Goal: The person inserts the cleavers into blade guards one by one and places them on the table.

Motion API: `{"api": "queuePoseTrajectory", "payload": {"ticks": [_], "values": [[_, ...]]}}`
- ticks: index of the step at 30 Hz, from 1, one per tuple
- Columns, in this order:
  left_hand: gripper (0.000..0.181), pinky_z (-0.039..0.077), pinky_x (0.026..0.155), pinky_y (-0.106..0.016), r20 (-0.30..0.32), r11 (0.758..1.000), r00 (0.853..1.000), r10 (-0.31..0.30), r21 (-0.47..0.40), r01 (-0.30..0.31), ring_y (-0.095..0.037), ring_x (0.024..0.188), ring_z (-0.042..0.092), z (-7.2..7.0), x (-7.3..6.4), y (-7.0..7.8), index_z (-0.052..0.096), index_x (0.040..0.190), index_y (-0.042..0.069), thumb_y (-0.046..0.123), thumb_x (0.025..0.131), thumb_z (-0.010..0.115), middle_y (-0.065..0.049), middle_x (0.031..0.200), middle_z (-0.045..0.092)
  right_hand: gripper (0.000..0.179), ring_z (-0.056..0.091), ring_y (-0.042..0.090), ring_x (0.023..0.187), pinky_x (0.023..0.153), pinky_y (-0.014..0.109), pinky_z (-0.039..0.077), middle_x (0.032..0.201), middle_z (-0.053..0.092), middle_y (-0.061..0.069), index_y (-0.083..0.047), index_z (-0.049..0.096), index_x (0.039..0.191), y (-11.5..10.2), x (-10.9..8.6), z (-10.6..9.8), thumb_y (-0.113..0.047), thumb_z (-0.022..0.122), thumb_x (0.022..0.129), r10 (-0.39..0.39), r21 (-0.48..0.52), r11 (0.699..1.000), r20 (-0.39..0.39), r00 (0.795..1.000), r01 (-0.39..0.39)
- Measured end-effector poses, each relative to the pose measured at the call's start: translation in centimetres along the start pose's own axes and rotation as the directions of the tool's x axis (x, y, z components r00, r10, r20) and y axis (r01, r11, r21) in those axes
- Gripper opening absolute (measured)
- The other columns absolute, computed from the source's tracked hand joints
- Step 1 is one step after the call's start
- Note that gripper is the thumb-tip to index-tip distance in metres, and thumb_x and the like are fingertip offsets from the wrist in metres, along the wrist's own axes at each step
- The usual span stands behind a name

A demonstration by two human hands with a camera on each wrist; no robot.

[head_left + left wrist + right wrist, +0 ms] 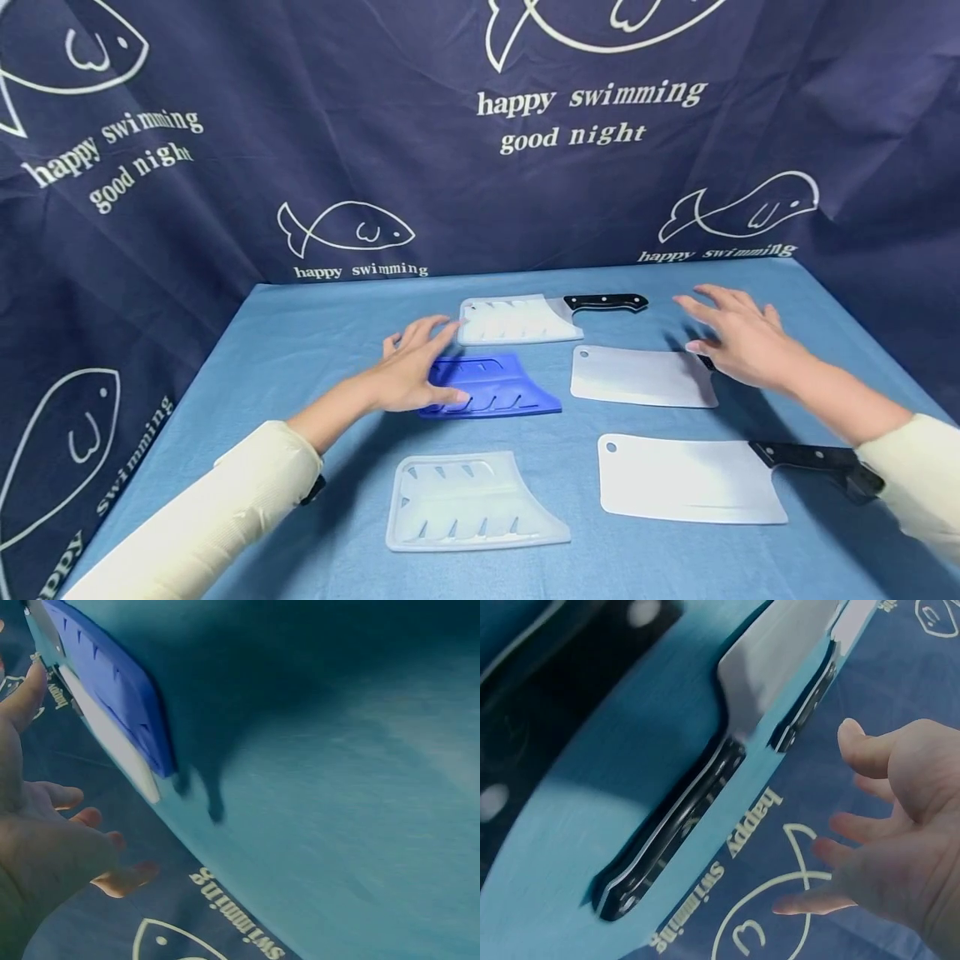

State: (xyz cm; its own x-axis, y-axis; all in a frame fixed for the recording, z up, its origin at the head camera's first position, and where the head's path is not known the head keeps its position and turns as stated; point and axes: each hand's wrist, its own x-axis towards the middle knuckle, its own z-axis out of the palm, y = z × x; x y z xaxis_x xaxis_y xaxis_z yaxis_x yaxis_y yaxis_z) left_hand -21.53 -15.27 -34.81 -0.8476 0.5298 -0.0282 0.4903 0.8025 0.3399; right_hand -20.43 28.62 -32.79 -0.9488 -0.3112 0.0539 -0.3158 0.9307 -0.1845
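My left hand (408, 371) hovers over the left end of a blue blade sheath (498, 387), fingers spread and holding nothing. In the left wrist view a gap shows between that hand and the sheath. My right hand (750, 340) is above the handle end of the middle cleaver (641, 379), its fingers loosely bent and apart from it. From the head that black handle is mostly hidden, but in the right wrist view the handle (675, 825) lies on the cloth. Behind them, a cleaver with a black handle (606, 302) has its blade inside a white sheath (517, 321).
Nearest the front, a translucent white sheath (472, 504) lies left of another bare cleaver (690, 482), whose black handle points right beneath my sleeve. Blue cloth (315, 333) covers the table. A dark curtain (450, 167) printed with fish hangs behind it.
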Motion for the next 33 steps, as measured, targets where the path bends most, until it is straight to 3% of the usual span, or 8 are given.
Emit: {"api": "queuePoseTrajectory", "payload": {"ticks": [6,12,23,28,33], "values": [[0.103,0.014,0.103,-0.065,0.010,0.998,0.999,-0.043,-0.034,0.043,-0.028,0.143,0.013,0.0,-1.7,-0.8,0.019,0.155,0.016,0.055,0.077,0.074,-0.008,0.155,0.019,0.072,0.023,0.054,0.128,0.084,0.075,0.022,0.146,0.026,0.029,-0.010,0.034,0.149,2.3,-1.6,0.1,-0.018,0.071,0.087,0.018,0.003,1.000,0.048,0.999,-0.018],[0.105,0.014,0.103,-0.067,0.025,0.998,0.998,-0.051,-0.037,0.052,-0.029,0.142,0.015,0.2,-2.4,-0.7,0.019,0.154,0.013,0.054,0.076,0.075,-0.012,0.156,0.019,0.071,0.026,0.057,0.123,0.079,0.076,0.027,0.142,0.028,0.031,-0.009,0.033,0.149,4.2,-2.8,0.7,-0.020,0.069,0.088,0.036,-0.012,0.999,0.082,0.996,-0.035],[0.103,0.020,0.102,-0.060,-0.050,0.999,0.998,-0.040,-0.016,0.039,-0.026,0.140,0.022,0.8,-2.0,-0.4,0.024,0.153,0.014,0.054,0.074,0.077,-0.006,0.153,0.025,0.065,0.028,0.057,0.121,0.079,0.076,0.027,0.141,0.030,0.030,-0.011,0.037,0.147,5.7,-3.6,2.1,-0.020,0.066,0.090,0.052,-0.037,0.998,0.071,0.996,-0.049],[0.107,0.022,0.104,-0.059,-0.031,0.998,0.998,-0.055,0.027,0.056,-0.028,0.141,0.022,1.0,-1.7,0.0,0.023,0.154,0.013,0.058,0.073,0.075,-0.011,0.154,0.026,0.059,0.033,0.054,0.118,0.077,0.073,0.030,0.136,0.036,0.028,-0.011,0.040,0.145,6.3,-3.6,2.5,-0.017,0.064,0.091,0.058,-0.047,0.997,0.065,0.996,-0.055],[0.110,0.019,0.109,-0.062,0.040,0.995,0.995,-0.094,0.040,0.092,-0.035,0.143,0.019,1.5,-1.2,0.5,0.020,0.154,0.013,0.063,0.072,0.073,-0.014,0.157,0.022,0.055,0.039,0.051,0.113,0.074,0.070,0.034,0.130,0.041,0.026,-0.011,0.045,0.143,6.7,-3.5,2.9,-0.014,0.063,0.091,0.060,-0.066,0.996,0.069,0.996,-0.055]]}}
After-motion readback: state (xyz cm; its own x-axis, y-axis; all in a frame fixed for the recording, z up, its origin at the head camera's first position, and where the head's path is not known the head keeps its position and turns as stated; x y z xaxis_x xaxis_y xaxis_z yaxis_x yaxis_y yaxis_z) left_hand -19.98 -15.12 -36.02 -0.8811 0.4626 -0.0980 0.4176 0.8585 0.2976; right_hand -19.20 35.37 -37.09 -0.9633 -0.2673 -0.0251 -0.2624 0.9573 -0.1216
